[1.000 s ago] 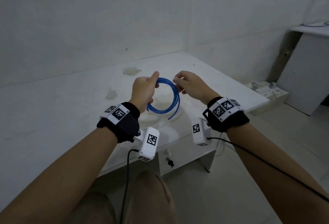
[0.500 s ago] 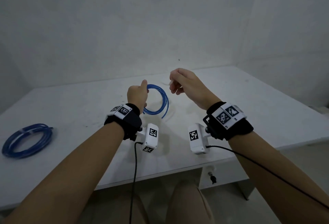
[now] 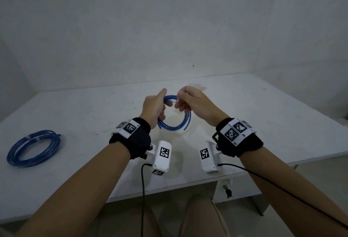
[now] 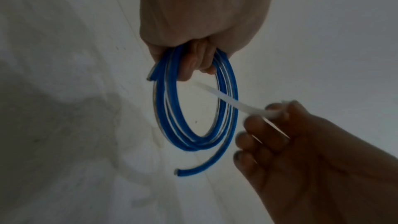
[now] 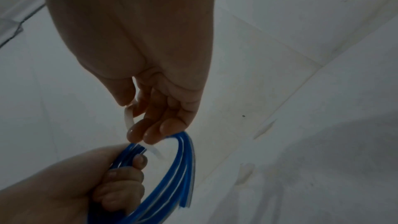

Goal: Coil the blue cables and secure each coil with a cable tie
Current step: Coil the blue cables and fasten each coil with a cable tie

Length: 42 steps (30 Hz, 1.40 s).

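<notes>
Head view: left hand [image 3: 153, 107] grips a blue cable coil [image 3: 175, 121] above the table [image 3: 263, 119].
Right hand [image 3: 195, 104] pinches a white cable tie [image 4: 228, 99] crossing the coil; a tied coil [image 3: 33, 148] lies far left of it.

Open tabletop [image 3: 263, 116] stretches right of the hands, plenty of passing room there. Far left, a tied blue coil [image 3: 33, 148] lies flat, well apart from the action. Mid-air, the held blue cable coil [image 3: 176, 121] hangs between the left hand [image 3: 153, 107] and right hand [image 3: 195, 107], its ring filling the gap between them. Walls close off the tabletop's far edge and its right side.
</notes>
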Each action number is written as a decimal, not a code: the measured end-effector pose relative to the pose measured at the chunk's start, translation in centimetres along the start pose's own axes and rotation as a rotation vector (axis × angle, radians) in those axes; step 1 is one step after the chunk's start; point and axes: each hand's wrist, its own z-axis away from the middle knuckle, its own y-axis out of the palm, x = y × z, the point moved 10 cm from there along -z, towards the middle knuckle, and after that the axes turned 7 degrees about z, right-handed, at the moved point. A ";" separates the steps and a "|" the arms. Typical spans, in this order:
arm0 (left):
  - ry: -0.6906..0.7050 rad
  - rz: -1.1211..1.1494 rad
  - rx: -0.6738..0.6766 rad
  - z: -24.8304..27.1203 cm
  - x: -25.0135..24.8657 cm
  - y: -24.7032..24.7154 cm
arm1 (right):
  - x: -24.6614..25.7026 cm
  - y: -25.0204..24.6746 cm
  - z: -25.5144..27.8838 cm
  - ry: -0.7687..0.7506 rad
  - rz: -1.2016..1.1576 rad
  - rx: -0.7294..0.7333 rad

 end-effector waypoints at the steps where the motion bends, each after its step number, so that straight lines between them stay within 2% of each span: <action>1: -0.011 -0.006 0.031 0.4 0.2 0.4 | -0.1 -0.1 0.0 -0.001 -0.003 -0.006; 4: -0.048 0.012 0.081 0.8 0.9 0.8 | -0.7 -0.5 0.2 0.011 -0.008 -0.012; 7: -0.026 0.036 0.074 0.9 1.0 0.6 | -1.3 -0.9 0.4 0.018 -0.028 -0.028; 15: 0.160 0.024 0.078 1.3 0.4 0.1 | -1.9 -1.4 0.2 0.026 -0.089 -0.115; 21: 0.292 -0.131 0.114 2.5 -0.7 0.4 | -2.3 -1.5 0.1 0.023 -0.173 -0.166; 25: 0.310 -0.134 0.154 3.8 -1.1 0.6 | -2.9 -1.9 0.0 0.050 -0.257 -0.208; 30: 0.343 -0.168 0.195 3.9 -1.0 0.9 | -3.2 -1.6 -0.4 0.047 -0.268 -0.172; 36: 0.421 -0.271 0.261 3.6 -1.0 1.8 | -3.6 -2.1 -0.4 0.032 -0.263 -0.202; 42: 0.451 -0.335 0.288 3.4 -0.7 2.4 | -3.6 -1.6 -0.6 0.031 -0.173 -0.112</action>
